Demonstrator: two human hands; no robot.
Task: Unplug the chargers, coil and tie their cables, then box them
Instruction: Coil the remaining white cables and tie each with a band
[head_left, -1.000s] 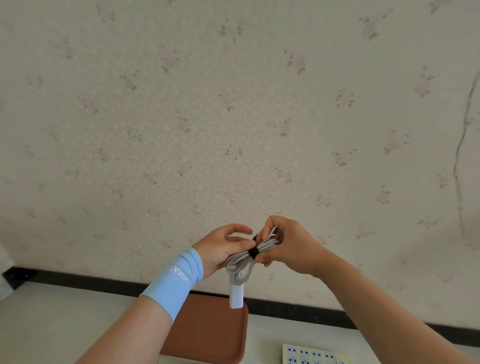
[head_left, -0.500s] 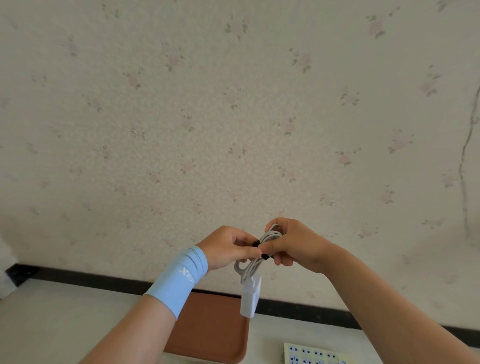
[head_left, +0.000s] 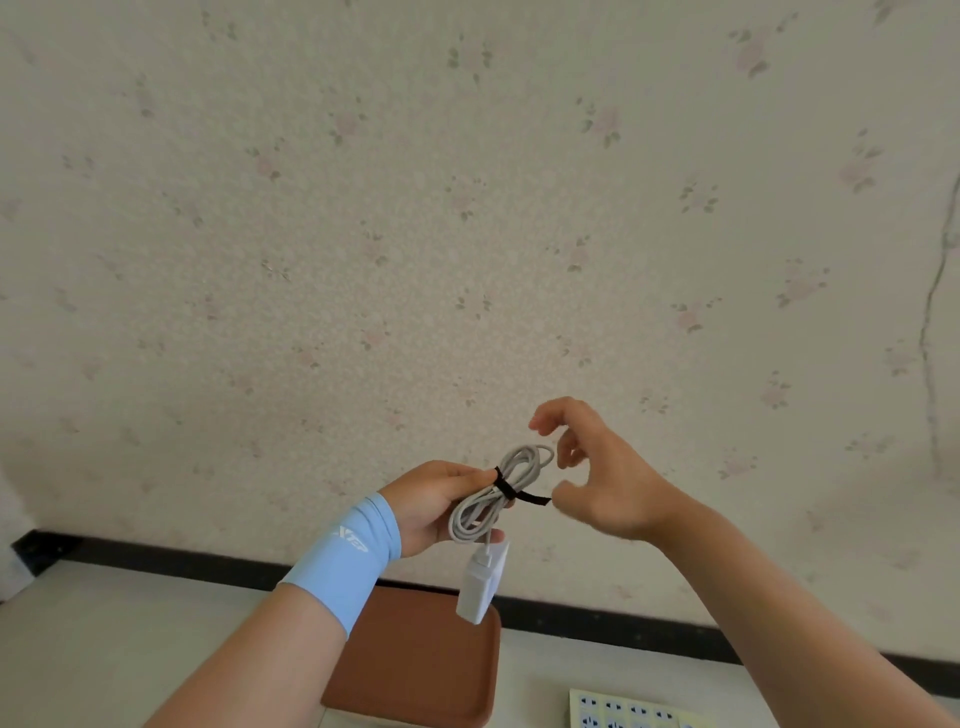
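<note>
Two hands: raised in front of wall (head_left: 467, 208); bundle held by one only.
Wristband (head_left: 343, 556): pale blue stretch fabric w/ white logo; worn on L forearm.
L hand (head_left: 431, 506): closed round cable; thumb laid on top just by tie, fingers curled beneath lower loop.
Cable (head_left: 514, 462): grey-white, smooth, round section. Coiled in several long loops, cinched at the middle into a figure-8. Long axis is run lower-L to upper-R; upper loop is left free beyond L hand.
Tie (head_left: 503, 486): black, thin, flat strap, prob. hook-and-loop. Wrapped round coil waist; free tail is stuck out to R, not laid down.
Charger (head_left: 480, 587): white, glossy, blocky plastic. Hung below coil on short lead, tilted, above tray.
R hand (head_left: 608, 483): nothing held; fingers spread & loosely bent. Thumb tip is just beside tail end; contact can't be told.
Key relation: tail is pointed at R hand, which is nearer to it than L. Judged: tail is to be pressed round the waist by R while coil is gripped by L.
Tray (head_left: 415, 670): brown, shallow, matte, rounded corners. Set on table (head_left: 104, 649) under charger, nearer L arm.
Strip (head_left: 623, 714): white socket strip, partly seen at bottom edge, R of tray.
</note>
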